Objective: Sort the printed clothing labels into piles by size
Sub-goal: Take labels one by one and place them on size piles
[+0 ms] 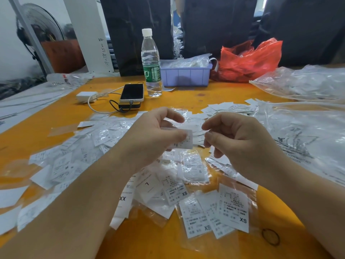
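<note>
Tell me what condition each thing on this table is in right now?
Water bottle: upright, capped, partly full.
Phone: screen dark, cable plugged in.
Purple bin: filled with bagged items.
Red bag: crumpled, open.
Left hand: pinching a label.
Right hand: fingers curled, nothing clearly held.

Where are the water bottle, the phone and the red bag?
Bottle (150,58): head view, on its clear middle above the green label.
Phone (132,92): head view, on the middle of its dark screen.
Red bag (250,60): head view, on its crumpled front.
</note>
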`<state>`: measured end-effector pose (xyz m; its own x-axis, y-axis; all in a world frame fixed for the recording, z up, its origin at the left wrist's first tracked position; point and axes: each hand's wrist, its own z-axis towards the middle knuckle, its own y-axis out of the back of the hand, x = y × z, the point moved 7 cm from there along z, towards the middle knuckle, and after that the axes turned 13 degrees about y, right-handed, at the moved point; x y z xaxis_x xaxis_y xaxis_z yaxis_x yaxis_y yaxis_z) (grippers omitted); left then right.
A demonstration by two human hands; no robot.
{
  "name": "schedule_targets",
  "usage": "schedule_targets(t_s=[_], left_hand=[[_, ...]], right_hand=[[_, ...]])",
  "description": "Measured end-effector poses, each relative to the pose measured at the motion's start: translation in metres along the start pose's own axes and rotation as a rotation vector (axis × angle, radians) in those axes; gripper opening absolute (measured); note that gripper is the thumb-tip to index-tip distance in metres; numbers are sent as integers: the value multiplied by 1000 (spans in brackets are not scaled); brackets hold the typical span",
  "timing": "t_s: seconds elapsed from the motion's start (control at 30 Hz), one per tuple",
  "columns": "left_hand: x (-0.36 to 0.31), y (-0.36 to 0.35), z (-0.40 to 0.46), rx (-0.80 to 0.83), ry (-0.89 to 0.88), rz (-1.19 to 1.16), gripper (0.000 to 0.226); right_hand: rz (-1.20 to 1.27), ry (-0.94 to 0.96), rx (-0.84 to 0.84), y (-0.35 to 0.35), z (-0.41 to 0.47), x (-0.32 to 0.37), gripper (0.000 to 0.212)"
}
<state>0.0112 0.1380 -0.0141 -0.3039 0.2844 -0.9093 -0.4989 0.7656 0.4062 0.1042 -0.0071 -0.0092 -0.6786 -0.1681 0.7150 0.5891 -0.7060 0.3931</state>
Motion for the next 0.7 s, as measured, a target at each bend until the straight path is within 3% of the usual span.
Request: schedule_targets(t_s=[0.23, 0.43, 0.6, 0.7], left_hand=[[5, 0, 0, -115, 30, 205, 30], [-1, 6, -3, -342, -67, 553, 43], [-6, -16, -9, -218, -170, 638, 31], [0, -31, -9, -87, -142, 675, 35]], right_hand=[[-130, -37, 146, -10, -4, -8, 6], [-180, -74, 115, -3, -2, -11, 6], [-331, -53, 109, -1, -2, -10, 5], [-497, -7, 135, 2, 0, -8, 15]])
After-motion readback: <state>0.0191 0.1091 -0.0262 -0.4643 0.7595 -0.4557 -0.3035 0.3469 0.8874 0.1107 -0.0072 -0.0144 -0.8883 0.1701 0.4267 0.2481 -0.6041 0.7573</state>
